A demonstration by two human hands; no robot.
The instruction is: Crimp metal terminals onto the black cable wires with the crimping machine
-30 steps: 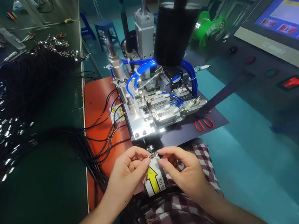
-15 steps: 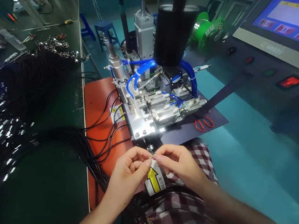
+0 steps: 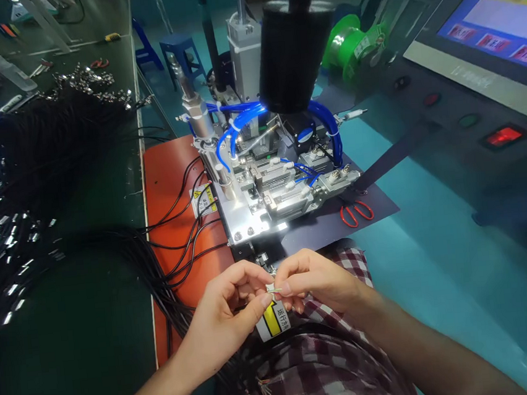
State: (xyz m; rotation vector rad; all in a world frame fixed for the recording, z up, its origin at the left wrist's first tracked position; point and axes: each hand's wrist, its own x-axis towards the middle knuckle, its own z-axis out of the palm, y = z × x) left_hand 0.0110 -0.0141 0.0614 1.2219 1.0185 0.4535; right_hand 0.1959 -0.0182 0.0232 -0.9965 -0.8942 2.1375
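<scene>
My left hand and my right hand meet in front of the machine, fingertips nearly touching. Both are closed in a pinch on thin coloured wires; a light green one shows between the fingertips, and the others are too small to tell apart. Just below the fingers is a white label with a yellow arrow, partly covered by my hands. A bundle of black cables runs past my left wrist, and stripped wire ends hang over my lap.
A metal machine with blue air tubes stands ahead on an orange plate. Red-handled scissors lie to its right. A touch-screen panel is at upper right, a green spool behind. Dark cables are heaped on the left bench.
My right hand has turned and dropped slightly, and the pinched wires sit a little lower. More of the green wire shows between my fingers. The whole view has shifted slightly.
</scene>
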